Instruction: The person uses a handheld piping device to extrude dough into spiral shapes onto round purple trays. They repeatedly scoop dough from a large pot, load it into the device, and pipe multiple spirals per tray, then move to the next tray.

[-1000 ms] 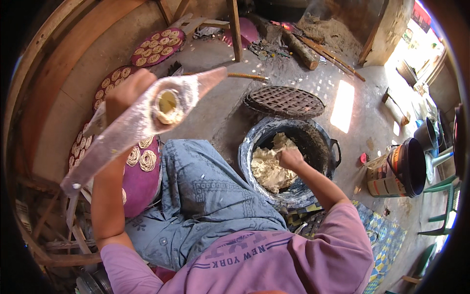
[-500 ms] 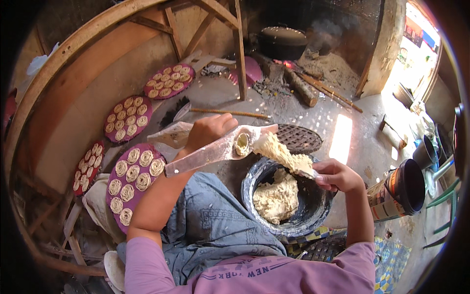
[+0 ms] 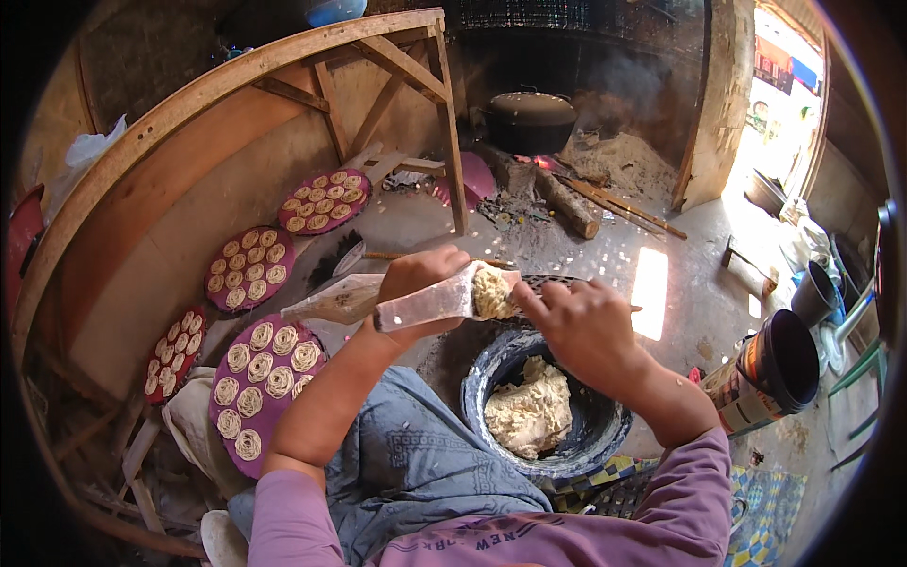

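Left hand (image 3: 416,283) grips a floppy piping bag (image 3: 397,304) while right hand (image 3: 581,326), at three o'clock, pinches soft, sticky dough (image 3: 493,293) into it.

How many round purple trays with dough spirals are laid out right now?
4. One far tray near the wooden frame's leg, one below it, one at the left, partly cut off, and the nearest tray beside the person's left arm. Others may be hidden.

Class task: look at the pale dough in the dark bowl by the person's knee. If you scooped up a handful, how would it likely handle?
The dough lies in a lumpy, slumped heap, so it is probably soft and shapeless. The lump that the right hand presses into the plastic bag in the left hand looks ragged, so it is likely sticky.
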### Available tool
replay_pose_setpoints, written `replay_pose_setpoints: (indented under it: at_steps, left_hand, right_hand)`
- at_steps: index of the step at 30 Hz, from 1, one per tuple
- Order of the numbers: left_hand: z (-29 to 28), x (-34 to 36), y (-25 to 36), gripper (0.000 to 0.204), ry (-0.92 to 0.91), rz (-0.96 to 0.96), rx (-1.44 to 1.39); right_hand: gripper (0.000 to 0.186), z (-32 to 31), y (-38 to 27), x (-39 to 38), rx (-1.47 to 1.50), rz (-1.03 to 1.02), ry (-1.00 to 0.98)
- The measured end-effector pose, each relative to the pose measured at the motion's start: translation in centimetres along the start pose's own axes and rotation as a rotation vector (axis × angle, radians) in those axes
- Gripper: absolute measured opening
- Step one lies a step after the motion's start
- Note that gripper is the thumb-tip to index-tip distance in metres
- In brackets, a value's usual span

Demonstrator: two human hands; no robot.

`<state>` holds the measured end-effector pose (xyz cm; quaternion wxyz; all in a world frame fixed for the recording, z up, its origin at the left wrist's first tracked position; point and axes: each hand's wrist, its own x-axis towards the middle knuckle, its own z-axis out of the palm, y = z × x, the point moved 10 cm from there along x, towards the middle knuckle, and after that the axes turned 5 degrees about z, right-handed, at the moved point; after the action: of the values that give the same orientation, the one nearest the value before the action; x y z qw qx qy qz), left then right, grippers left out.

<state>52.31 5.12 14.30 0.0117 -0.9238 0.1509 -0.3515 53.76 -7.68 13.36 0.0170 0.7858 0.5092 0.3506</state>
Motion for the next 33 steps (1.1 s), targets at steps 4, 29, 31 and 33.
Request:
replay_pose_setpoints:
  at_steps: [4,29,31,33]
  left_hand:
    - [0.8,-1.0,-1.6,0.015,-0.09,-0.026,0.075]
    - [-7.3,-1.5,-6.5,0.024,0.201,-0.238,0.273]
    - [-9.8,-2.2,-5.7,0.025,0.309,-0.195,0.265]
    - [-11.2,-2.9,-5.7,0.03,0.322,-0.22,0.099]
  right_hand:
    - [0.044,-0.5,-0.9,-1.4,0.023,-0.002,0.029]
    - [0.013,10.6,5.9,-10.1,0.289,0.399,-0.391]
    - [0.019,20.4,2.5,-12.9,0.172,0.323,-0.639]
    - [0.019,29.4,-4.2,-17.6,0.113,0.069,-0.973]
